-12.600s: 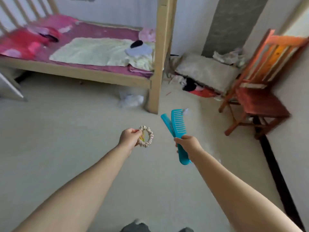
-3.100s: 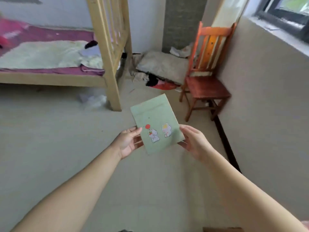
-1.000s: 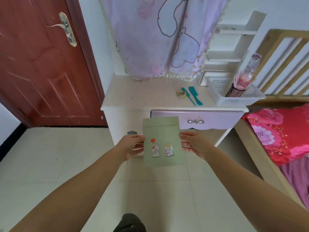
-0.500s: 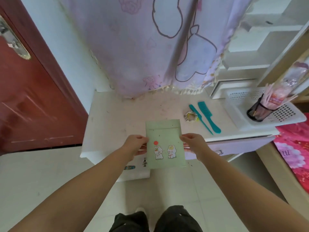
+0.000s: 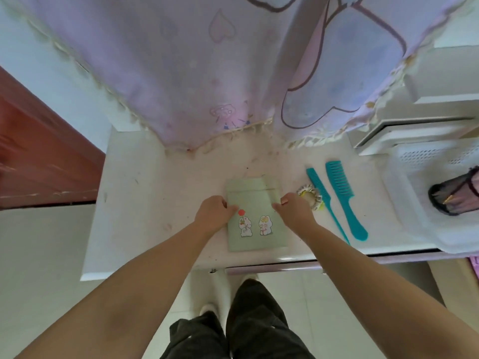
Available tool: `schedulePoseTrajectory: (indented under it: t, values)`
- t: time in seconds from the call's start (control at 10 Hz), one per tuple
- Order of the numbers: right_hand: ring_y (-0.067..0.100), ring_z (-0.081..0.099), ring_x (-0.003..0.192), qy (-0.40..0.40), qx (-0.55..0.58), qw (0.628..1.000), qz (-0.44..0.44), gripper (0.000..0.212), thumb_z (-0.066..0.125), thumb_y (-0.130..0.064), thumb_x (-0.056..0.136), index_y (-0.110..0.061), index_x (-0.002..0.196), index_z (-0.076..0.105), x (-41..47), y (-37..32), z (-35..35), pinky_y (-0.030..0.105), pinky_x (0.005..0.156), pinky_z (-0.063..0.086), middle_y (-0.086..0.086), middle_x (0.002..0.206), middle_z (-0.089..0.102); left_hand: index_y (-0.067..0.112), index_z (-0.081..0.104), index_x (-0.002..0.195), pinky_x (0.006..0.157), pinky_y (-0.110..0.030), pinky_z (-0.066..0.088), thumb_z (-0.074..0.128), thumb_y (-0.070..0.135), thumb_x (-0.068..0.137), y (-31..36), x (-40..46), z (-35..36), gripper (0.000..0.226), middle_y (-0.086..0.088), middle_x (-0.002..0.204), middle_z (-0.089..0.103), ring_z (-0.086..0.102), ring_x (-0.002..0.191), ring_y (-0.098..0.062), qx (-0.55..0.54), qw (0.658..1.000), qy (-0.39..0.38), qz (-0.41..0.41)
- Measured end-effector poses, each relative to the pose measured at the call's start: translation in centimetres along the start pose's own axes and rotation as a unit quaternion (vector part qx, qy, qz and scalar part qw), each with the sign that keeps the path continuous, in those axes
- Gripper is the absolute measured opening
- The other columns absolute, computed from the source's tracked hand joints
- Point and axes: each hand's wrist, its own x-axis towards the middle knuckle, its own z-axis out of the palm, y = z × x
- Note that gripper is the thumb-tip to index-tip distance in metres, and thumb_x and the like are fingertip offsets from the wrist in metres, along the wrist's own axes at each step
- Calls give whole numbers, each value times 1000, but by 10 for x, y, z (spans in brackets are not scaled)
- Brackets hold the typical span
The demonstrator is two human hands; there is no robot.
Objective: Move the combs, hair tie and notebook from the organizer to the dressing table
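Pinching notebook point(image 5: 255, 224) side edges, left hand point(image 5: 215, 213) and right hand point(image 5: 291, 212); judged light, thin, bendable, left of combs point(image 5: 337, 195)

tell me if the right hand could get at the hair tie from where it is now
Probably yes. The right hand sits on the notebook's right edge, and the hair tie lies just beside it on the dressing table, uncovered. It would have to let go of the notebook first.

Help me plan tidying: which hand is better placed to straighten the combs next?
The right hand. It grips the notebook's right edge, beside the hair tie and combs; the left hand is across the notebook.
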Motion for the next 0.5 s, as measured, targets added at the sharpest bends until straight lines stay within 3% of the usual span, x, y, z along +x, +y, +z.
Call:
schedulePoseTrajectory:
  t: [0.2,0.3,0.4,0.5]
  values:
    - [21,53,79,8,-46,999,6,25,57,-30,88,-8,100,54,5,-3,4,33,67,44,8,97,59,21,42,58,61,-28,37,58,46,78,1,16,-10,36,3,71,52,52,71,-20,151,987,-42,22]
    - [20,52,84,0,-56,998,21,27,56,-31,89,-9,104,54,4,-5,4,32,70,43,8,104,59,22,41,59,63,-29,38,55,41,82,1,15,-17,33,0,76,53,50,74,-21,168,981,-77,55]
    - [22,56,92,9,-57,998,38,29,54,-31,90,-10,110,54,-2,-6,7,32,75,44,8,111,60,17,49,72,67,-31,40,48,34,89,-11,13,-27,24,-4,85,56,52,78,-21,200,962,-110,148]
    - [27,57,104,44,-48,997,51,31,51,-29,92,-9,115,52,-18,-6,16,36,84,47,12,118,59,10,56,97,76,-35,45,39,28,93,-32,2,-40,26,-8,102,54,53,94,-24,245,929,-131,244]
